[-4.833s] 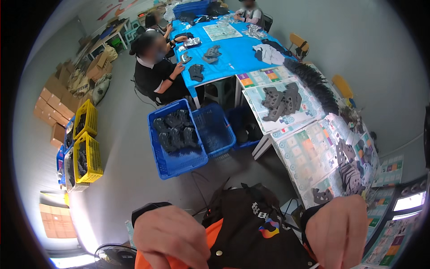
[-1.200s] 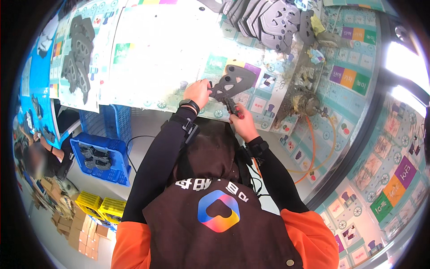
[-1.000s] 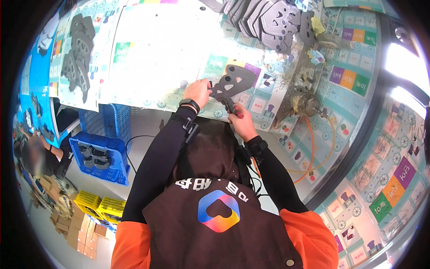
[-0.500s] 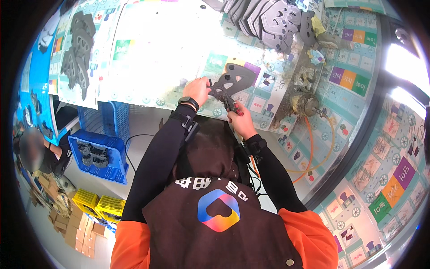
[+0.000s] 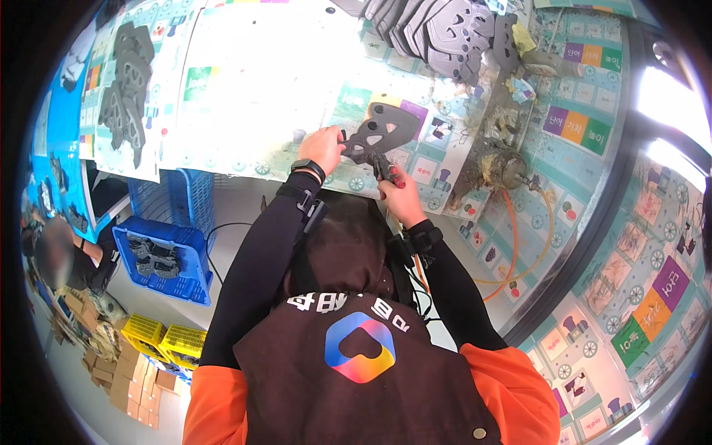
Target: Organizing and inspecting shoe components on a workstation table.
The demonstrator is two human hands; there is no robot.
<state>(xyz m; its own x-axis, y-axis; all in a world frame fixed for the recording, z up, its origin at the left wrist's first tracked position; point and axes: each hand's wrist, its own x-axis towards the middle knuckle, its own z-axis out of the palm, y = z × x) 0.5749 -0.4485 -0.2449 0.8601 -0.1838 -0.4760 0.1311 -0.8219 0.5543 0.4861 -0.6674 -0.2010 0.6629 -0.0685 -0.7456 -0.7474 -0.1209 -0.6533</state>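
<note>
You're working at the near edge of a long table covered in pale printed sheets [image 5: 245, 111], your forearms crossing that edge from below. A wide, glare-lit stretch is running off to the left of your hands, so most of your elbow room's sitting there. Lower down past the edge, an open blue plastic crate [image 5: 194, 271] is sitting on your left. Up top, a row of overlapping grey moulded plates [image 5: 437, 37] is lying well apart from you, while a grimy round metal fitting [image 5: 508, 174] is crowding the right side. The single dark grey moulded plate with cut-outs [image 5: 393, 126] is sitting just inside the near edge. Your left hand [image 5: 322, 152] is pinching its left end; your right hand [image 5: 400, 196] is gripping a red-handled hand tool [image 5: 391, 176] against its lower edge. Can't tell how the tool's jaws are standing.
</note>
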